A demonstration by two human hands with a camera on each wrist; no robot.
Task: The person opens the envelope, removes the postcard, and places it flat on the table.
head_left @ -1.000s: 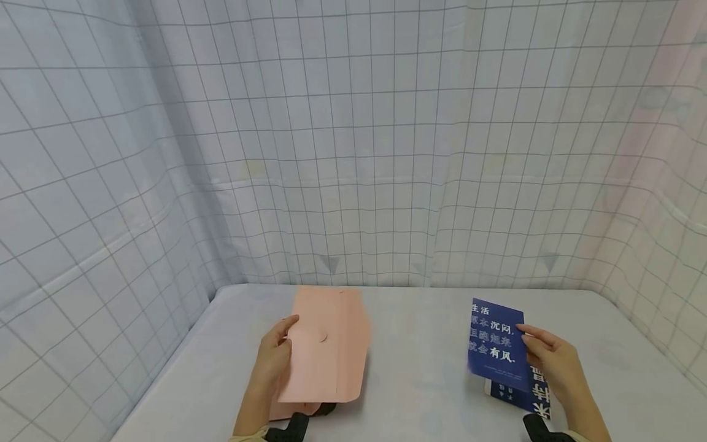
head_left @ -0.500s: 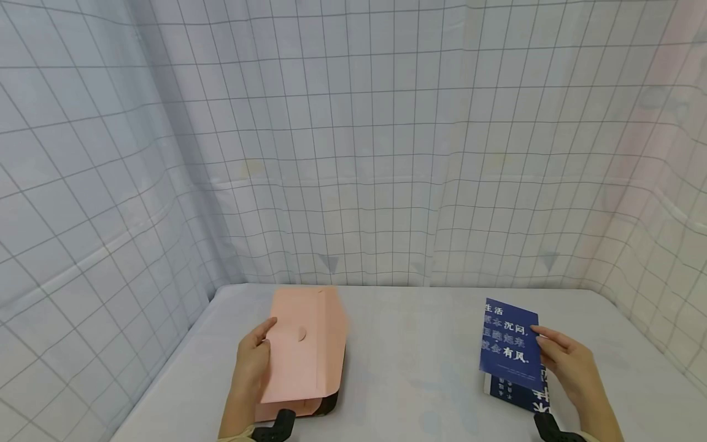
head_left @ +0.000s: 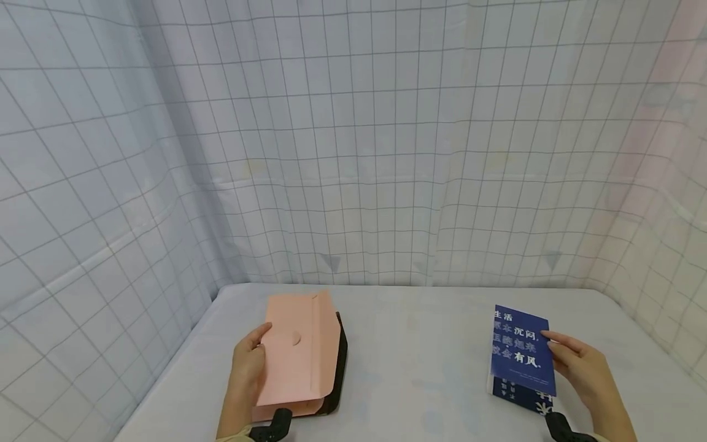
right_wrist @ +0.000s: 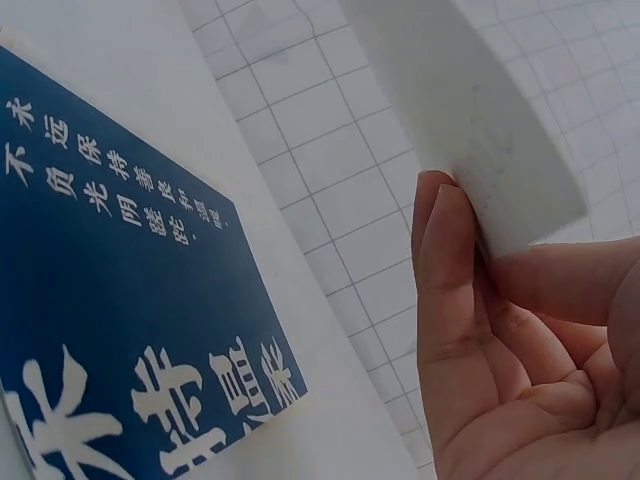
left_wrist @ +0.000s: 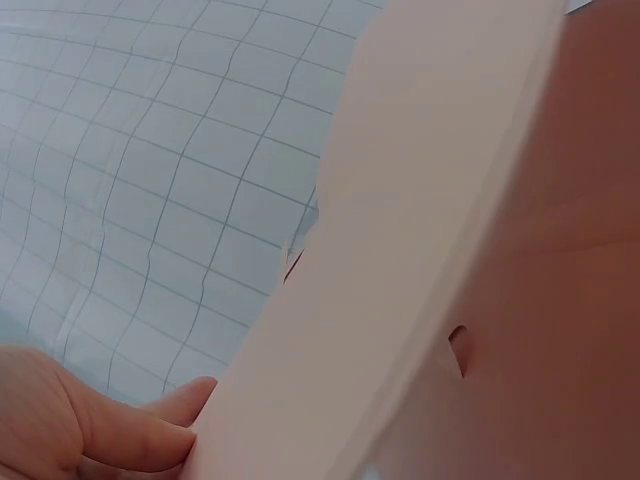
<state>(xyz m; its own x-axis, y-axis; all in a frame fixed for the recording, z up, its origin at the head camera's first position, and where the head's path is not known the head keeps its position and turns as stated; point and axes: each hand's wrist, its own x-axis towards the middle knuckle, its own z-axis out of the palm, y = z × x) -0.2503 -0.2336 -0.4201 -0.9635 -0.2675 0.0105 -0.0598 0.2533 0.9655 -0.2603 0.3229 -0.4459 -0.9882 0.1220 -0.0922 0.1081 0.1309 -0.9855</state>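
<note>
In the head view, my left hand (head_left: 248, 362) pinches the left edge of a pink paper envelope (head_left: 295, 353) with a half-moon slit and a side flap. It is tilted above another pink piece (head_left: 287, 410), which lies over a black flat thing (head_left: 335, 399). The left wrist view has the thumb and fingers at the pale envelope's (left_wrist: 400, 220) edge. My right hand (head_left: 585, 371) pinches a blue card (head_left: 521, 350) with white characters by its right edge; its white back (right_wrist: 480, 130) faces the right wrist camera. Below it lies a dark blue printed card (right_wrist: 130, 260) on a pale-edged stack.
A white table (head_left: 414, 356) spreads between the two piles. White curtains with a grid pattern (head_left: 353, 153) hang behind it and at both sides. A black strap (head_left: 270, 426) sits on the left wrist, and another strap (head_left: 566, 430) on the right.
My left hand has moved left with the pink envelope, baring more of the black thing beneath. My right hand has shifted right and slightly closer with the blue card, which sits lower over the stack.
</note>
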